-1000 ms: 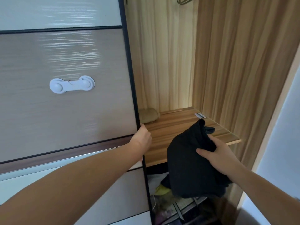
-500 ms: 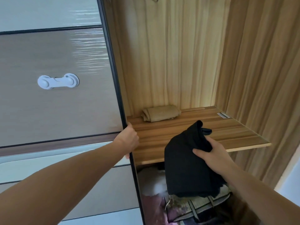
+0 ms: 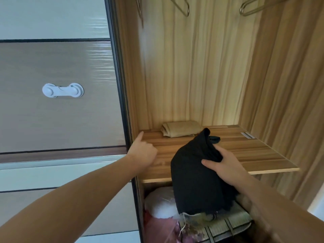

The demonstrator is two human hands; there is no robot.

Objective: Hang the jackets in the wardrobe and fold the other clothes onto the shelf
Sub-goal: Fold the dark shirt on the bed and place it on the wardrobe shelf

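My right hand [image 3: 225, 164] grips a folded black garment [image 3: 196, 181] by its upper edge and holds it upright in front of the wooden shelf [image 3: 254, 151] inside the open wardrobe. The garment's lower part hangs below the shelf's front edge. My left hand [image 3: 142, 151] is over the shelf's left end, beside the sliding door's edge, with the index finger stretched out and the other fingers curled, holding nothing. A folded tan garment [image 3: 180, 128] lies at the back of the shelf.
The sliding door [image 3: 61, 111] with a white child lock [image 3: 62, 90] covers the left side. Metal hangers [image 3: 182, 6] hang at the top. Below the shelf sit a white bundle [image 3: 161, 204] and striped bags [image 3: 222, 227].
The sliding door has gone further left, uncovering more of the shelf and the tan garment. My left hand has let go of the door's edge. The black garment has risen slightly towards the shelf.
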